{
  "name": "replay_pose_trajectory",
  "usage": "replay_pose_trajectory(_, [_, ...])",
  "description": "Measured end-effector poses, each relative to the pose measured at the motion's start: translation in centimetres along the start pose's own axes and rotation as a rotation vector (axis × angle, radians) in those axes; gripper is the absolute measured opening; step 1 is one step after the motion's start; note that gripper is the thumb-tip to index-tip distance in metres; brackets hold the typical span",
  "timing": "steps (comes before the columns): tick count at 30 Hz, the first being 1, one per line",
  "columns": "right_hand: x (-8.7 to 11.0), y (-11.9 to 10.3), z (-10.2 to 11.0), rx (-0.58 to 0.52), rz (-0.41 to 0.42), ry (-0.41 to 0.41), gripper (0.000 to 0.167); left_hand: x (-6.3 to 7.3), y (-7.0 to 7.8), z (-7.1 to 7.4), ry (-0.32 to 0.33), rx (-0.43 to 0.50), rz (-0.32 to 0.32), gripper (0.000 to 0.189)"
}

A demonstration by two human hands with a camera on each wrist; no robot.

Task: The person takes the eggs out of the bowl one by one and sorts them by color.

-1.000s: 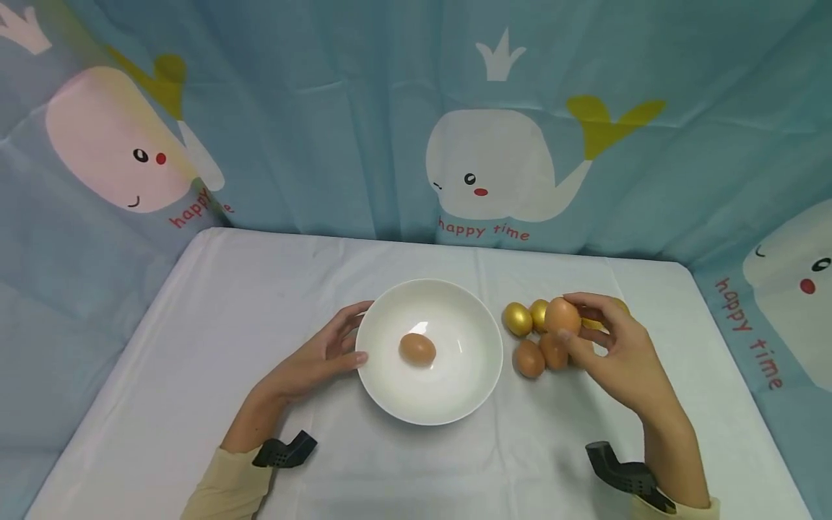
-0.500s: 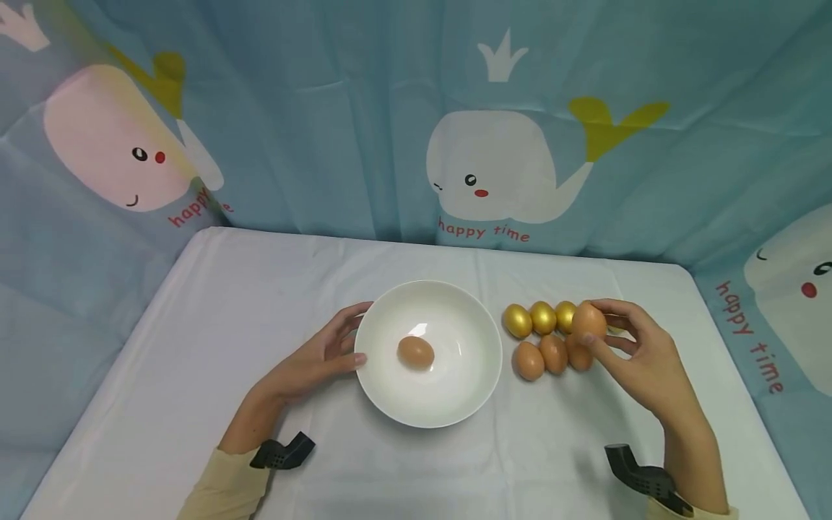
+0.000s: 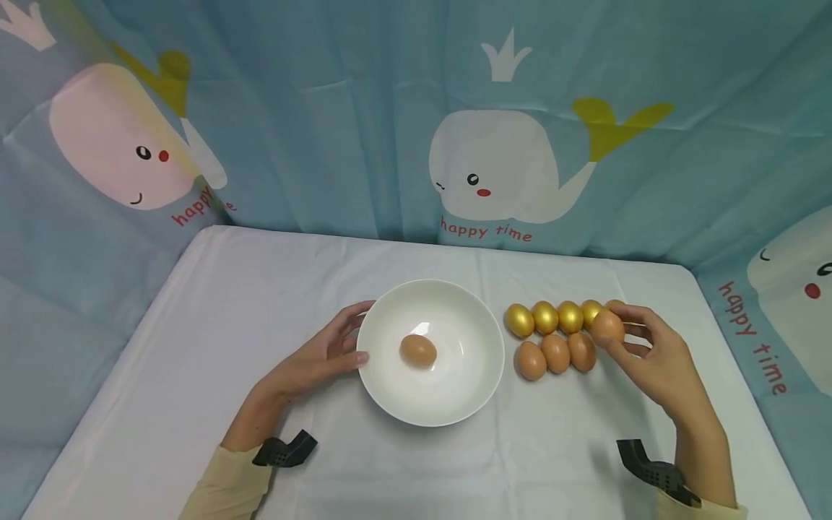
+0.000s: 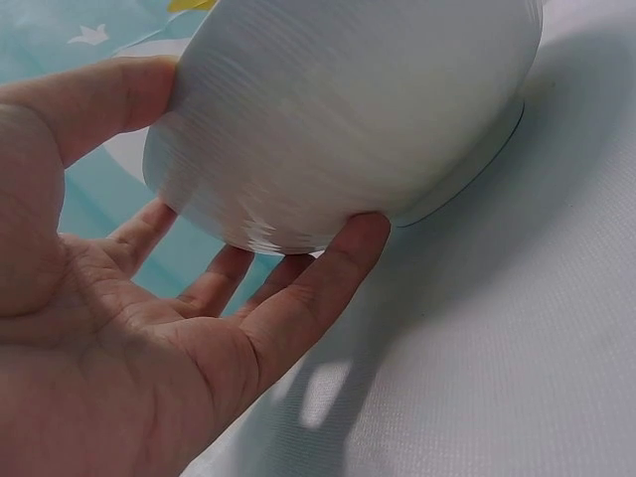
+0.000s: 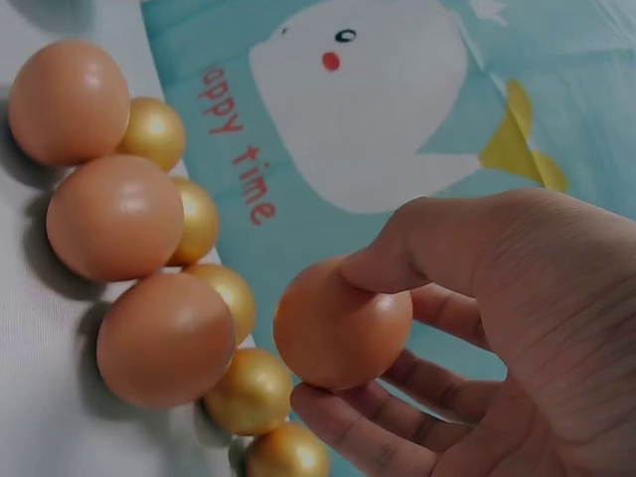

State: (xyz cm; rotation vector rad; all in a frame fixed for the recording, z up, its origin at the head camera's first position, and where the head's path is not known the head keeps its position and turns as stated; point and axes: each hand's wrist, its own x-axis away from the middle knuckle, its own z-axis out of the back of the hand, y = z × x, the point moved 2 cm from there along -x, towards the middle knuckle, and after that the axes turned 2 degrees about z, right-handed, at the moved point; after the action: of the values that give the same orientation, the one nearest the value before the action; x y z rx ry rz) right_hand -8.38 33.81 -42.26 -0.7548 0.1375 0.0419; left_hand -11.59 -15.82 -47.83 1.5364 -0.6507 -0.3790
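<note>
My left hand holds the white bowl at its left side, thumb at the rim and fingertips against the outer wall. One brown egg lies inside the bowl, a little left of its middle. Between thumb and fingers, my right hand pinches another brown egg, at the right end of the egg rows. Three brown eggs stand in a line right of the bowl. Behind them runs a row of several golden eggs, the rightmost partly hidden by the right hand.
A white cloth covers the table. Behind it hangs a blue curtain printed with whales. Each wrist wears a black camera mount.
My right hand has moved right with its brown egg, bringing more of the golden row and the third brown egg into sight. The left hand and bowl stay in place.
</note>
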Motion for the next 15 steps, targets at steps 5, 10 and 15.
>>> replay_pose_trajectory(5, [0.0, 1.0, 0.0, 0.026, -0.029, -0.042, 0.057, 0.0, -0.1, 0.1, 0.001, -0.007, -0.002, 0.078])
replay_pose_trajectory(10, [0.1, 1.8, -0.1, 0.071, -0.066, -0.087, 0.059, 0.0, -0.1, 0.0, 0.009, -0.006, 0.019, 0.079])
replay_pose_trajectory(15, [0.1, 2.5, -0.3, 0.096, -0.086, -0.122, 0.058, 0.0, -0.1, -0.1, 0.014, -0.008, 0.023, 0.079])
